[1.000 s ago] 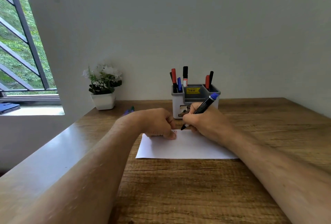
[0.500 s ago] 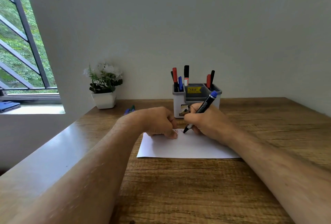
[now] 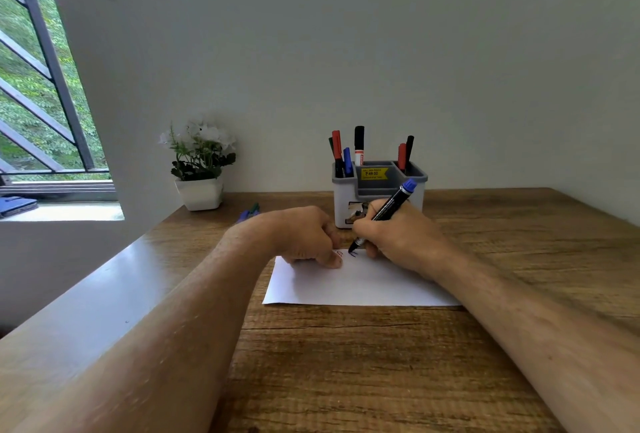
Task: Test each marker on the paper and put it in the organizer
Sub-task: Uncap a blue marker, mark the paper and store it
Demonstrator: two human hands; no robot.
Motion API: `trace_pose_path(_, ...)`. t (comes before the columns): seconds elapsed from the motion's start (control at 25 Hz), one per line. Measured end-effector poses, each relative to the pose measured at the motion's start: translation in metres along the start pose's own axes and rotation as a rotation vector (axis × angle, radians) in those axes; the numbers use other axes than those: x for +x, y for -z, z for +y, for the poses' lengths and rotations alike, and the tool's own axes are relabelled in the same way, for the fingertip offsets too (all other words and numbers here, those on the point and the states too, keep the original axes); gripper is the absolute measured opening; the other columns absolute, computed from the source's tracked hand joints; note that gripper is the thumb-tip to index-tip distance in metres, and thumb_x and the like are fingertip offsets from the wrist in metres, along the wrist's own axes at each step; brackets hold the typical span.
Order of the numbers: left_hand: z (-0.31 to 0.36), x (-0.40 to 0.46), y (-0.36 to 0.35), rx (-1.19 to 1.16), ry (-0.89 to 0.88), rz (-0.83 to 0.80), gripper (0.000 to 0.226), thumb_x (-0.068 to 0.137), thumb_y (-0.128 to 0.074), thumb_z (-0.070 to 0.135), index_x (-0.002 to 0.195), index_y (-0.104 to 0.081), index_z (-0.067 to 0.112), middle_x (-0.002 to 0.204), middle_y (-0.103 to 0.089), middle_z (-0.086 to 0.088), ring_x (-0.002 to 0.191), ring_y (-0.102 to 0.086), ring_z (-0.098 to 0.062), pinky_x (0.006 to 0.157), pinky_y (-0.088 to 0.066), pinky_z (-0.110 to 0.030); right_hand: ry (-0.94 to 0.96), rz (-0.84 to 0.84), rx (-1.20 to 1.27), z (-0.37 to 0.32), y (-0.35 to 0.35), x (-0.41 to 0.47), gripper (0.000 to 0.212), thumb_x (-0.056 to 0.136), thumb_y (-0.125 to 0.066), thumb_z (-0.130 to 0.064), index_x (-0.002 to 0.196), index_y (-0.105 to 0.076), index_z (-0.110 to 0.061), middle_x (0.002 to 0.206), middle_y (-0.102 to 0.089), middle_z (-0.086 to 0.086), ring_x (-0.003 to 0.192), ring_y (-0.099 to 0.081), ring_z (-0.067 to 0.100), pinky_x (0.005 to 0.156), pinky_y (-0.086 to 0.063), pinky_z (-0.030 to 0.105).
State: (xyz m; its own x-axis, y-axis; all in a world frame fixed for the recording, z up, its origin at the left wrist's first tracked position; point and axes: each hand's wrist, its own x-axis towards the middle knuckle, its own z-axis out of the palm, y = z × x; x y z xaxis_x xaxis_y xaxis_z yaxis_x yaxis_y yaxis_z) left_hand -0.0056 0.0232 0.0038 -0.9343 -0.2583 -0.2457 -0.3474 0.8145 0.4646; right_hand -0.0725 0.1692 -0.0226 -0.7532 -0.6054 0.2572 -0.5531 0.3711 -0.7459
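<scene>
Head view, only one given. Right hand [image 3: 398,238] pinches a blue-capped marker [image 3: 384,214] in a writing grip, barrel slanted so the tip meets the paper [image 3: 356,285] near its far edge, w/ a small dark scribble just under the tip. The slant probably keeps the nib flat enough to lay ink. The blue end points up and back twd the organizer [image 3: 346,204].

Left hand [image 3: 304,236] rests on the paper's far-left part, fingers curled under, thumb tip pressing the sheet beside a small red mark. Judged reason: it pins the sheet so it doesn't slide under the stroke. Whether it also hides a cap inside the curl, can't tell.

Organizer stands on the wooden surface [image 3: 346,363] just behind both hands, near enough for a short reach once the test is done. Its left compartment holds red, blue, black markers upright; right one holds a red and a black; the middle looks free.

Something blue-green lies on the surface left of the left hand, mostly hidden, prob. more markers waiting. Potted plant [image 3: 199,169] sits further back-left by the wall.
</scene>
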Motion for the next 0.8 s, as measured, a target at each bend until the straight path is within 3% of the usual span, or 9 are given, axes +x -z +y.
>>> trace_pose_path(0.4,0.004,-0.004,0.000,0.006,0.003,0.005,0.030,0.089,-0.068,0.021,0.118,-0.061,0.017,0.088,-0.054,0.003,0.076,-0.053,-0.010,0.069,-0.049,-0.024,0.026,-0.009,0.057,0.001,0.002,0.001,0.026,0.083,-0.064,-0.018,0.060,-0.053,-0.016,0.051,-0.054,0.000,0.051,-0.051,0.013,0.059,-0.044,0.031)
trace_pose_path(0.64,0.007,-0.009,0.000,0.017,-0.033,0.039,0.025,0.089,-0.066,0.017,0.114,-0.063,0.020,0.091,-0.056,0.006,0.084,-0.054,-0.011,0.076,-0.049,-0.026,-0.018,0.071,0.074,0.007,0.002,0.004,0.020,0.085,-0.064,-0.021,0.070,-0.058,-0.009,0.056,-0.053,0.003,0.053,-0.050,0.014,0.057,-0.045,0.029)
trace_pose_path(0.72,0.010,-0.009,0.000,-0.191,-0.094,0.161,0.023,0.089,-0.059,0.008,0.108,-0.062,0.021,0.099,-0.061,-0.001,0.085,-0.057,-0.014,0.069,-0.049,-0.024,-0.038,0.071,0.159,0.008,0.004,0.004,0.021,0.087,-0.063,-0.021,0.069,-0.055,-0.013,0.056,-0.053,0.002,0.045,-0.048,0.008,0.050,-0.041,0.026)
trace_pose_path(0.8,0.014,-0.008,0.003,-0.605,-0.116,0.273,0.035,0.088,-0.045,-0.006,0.113,-0.058,0.015,0.098,-0.057,-0.009,0.070,-0.051,-0.015,0.053,-0.042,-0.022,-0.058,0.080,0.295,0.009,0.007,0.005,0.021,0.089,-0.062,-0.018,0.069,-0.054,-0.017,0.057,-0.052,0.001,0.038,-0.043,0.001,0.045,-0.035,0.021)
